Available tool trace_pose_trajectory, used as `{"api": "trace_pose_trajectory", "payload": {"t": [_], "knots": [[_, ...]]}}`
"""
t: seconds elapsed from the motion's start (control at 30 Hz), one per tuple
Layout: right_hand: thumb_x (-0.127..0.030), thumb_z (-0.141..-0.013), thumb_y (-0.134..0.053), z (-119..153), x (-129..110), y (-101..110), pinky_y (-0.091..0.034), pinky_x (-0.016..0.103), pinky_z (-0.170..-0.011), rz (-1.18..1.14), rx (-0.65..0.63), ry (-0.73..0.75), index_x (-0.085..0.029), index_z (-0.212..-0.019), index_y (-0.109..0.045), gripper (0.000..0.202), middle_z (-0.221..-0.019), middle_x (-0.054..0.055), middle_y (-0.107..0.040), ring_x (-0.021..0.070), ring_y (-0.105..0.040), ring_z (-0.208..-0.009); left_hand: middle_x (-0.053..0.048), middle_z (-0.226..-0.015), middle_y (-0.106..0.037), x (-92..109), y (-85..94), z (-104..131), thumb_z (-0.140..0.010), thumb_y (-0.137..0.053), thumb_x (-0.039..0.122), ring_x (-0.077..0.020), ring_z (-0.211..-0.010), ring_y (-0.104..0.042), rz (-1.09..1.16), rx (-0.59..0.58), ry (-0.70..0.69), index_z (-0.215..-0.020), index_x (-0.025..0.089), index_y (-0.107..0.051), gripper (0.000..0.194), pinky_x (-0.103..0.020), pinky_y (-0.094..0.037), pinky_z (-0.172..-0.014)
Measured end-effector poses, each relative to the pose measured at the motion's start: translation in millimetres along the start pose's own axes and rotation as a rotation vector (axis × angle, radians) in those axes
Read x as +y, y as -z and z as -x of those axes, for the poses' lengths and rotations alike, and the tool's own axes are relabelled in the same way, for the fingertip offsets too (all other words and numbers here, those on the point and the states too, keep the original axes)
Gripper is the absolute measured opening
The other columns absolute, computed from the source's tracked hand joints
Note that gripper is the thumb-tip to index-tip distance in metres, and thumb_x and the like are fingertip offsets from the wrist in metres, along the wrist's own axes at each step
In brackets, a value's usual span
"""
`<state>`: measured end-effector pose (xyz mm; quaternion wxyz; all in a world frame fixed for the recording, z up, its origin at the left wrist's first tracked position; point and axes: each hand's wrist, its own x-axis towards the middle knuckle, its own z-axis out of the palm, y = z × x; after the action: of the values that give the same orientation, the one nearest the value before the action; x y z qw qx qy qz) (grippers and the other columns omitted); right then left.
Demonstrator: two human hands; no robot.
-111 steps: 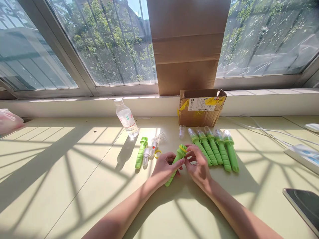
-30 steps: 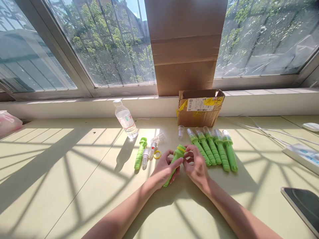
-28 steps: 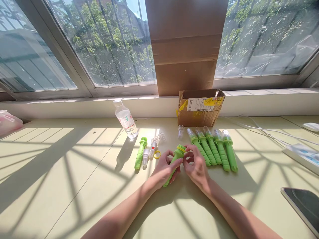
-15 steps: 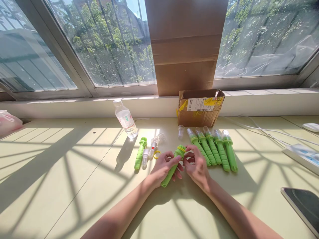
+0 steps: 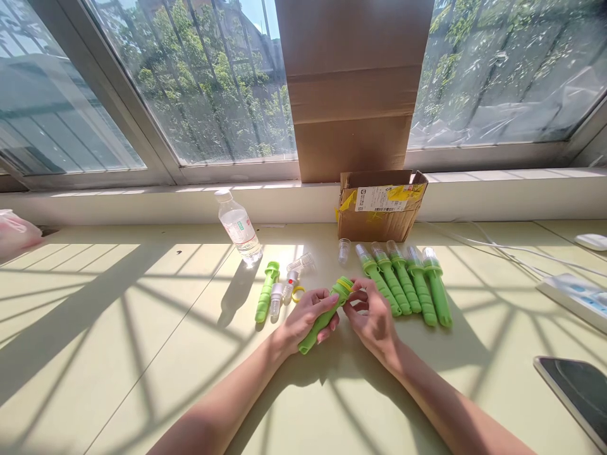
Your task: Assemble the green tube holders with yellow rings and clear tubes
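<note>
My left hand (image 5: 303, 317) grips a ribbed green handle (image 5: 309, 335) around its middle, tilted with its head toward the far right. My right hand (image 5: 374, 319) pinches the yellow ring (image 5: 346, 284) at the handle's head with thumb and fingers. Right of my hands lies a row of several finished green handles with clear caps (image 5: 408, 284). To the left lie a bare green handle (image 5: 266, 292), loose clear caps (image 5: 301, 262), a small white part (image 5: 277, 298) and a loose yellow ring (image 5: 298, 294). One more clear cap (image 5: 344, 250) stands before the box.
An open cardboard box (image 5: 379, 205) sits against the window sill. A water bottle (image 5: 237, 226) stands at the left of the parts. A power strip with white cable (image 5: 573, 292), a phone (image 5: 576, 388) and a mouse (image 5: 592, 241) lie at the right; a pink bag (image 5: 16, 230) at far left.
My left hand has rolled the handle and shifted it slightly left and nearer to me, its tail swinging out lower left. My right hand stays at the ringed head.
</note>
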<state>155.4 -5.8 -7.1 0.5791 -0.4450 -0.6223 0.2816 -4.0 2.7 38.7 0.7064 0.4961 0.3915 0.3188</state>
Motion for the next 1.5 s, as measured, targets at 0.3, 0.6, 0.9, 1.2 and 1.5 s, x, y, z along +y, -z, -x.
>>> {"api": "trace_pose_trajectory", "payload": {"t": [0.3,0.6,0.9,1.2,1.5], "knots": [[-0.031,-0.084,-0.062,0.7,0.7,0.2,-0.055,0.031,-0.048,0.004,0.040,0.030,-0.023,-0.096,-0.054,0.016,-0.101,0.007,-0.067,0.0196,-0.067,-0.067,0.003,-0.057,-0.062,-1.2,-2.5,0.4,-0.071,-0.080,0.040,-0.0052,-0.032,-0.038,0.014,-0.028,0.028,-0.095,0.018,-0.055,0.041,-0.019,-0.026,-0.033],[-0.029,-0.085,-0.062,1.1,2.1,3.5,-0.055,0.032,-0.050,0.025,0.049,0.027,-0.022,-0.092,-0.051,0.015,-0.105,0.008,-0.065,0.0182,-0.066,-0.067,-0.003,-0.065,-0.070,-8.9,-6.3,-4.1,-0.069,-0.083,0.044,-0.0134,-0.042,-0.061,-0.005,0.091,-0.032,-0.073,0.019,-0.049,0.042,-0.020,-0.040,-0.033],[-0.030,-0.086,-0.061,0.1,-0.9,3.9,-0.055,0.031,-0.052,-0.011,0.046,-0.004,-0.022,-0.096,-0.051,0.016,-0.100,0.006,-0.065,0.0168,-0.066,-0.065,-0.009,-0.078,-0.072,-2.0,-5.3,-2.7,-0.073,-0.077,0.052,-0.0147,-0.054,-0.067,-0.001,0.012,-0.008,-0.084,0.012,-0.064,0.044,-0.021,-0.049,-0.043],[-0.030,-0.083,-0.061,-3.3,6.6,3.6,-0.055,0.030,-0.049,0.035,0.089,0.015,-0.020,-0.094,-0.053,0.017,-0.097,0.007,-0.066,0.0186,-0.067,-0.066,0.003,-0.053,-0.055,-4.7,-22.3,3.5,-0.086,-0.059,0.060,-0.0101,-0.040,-0.049,-0.288,0.147,-0.094,-0.075,0.018,-0.056,0.043,-0.020,-0.033,-0.034],[-0.027,-0.085,-0.060,-2.2,1.9,4.8,-0.054,0.028,-0.050,0.070,0.083,0.072,-0.022,-0.096,-0.053,0.014,-0.098,0.005,-0.064,0.0171,-0.067,-0.069,0.006,-0.058,-0.060,-10.8,-25.5,3.3,-0.079,-0.069,0.058,-0.0092,-0.036,-0.047,-0.289,0.340,-0.106,-0.083,0.023,-0.046,0.042,-0.020,-0.034,-0.035]]}}
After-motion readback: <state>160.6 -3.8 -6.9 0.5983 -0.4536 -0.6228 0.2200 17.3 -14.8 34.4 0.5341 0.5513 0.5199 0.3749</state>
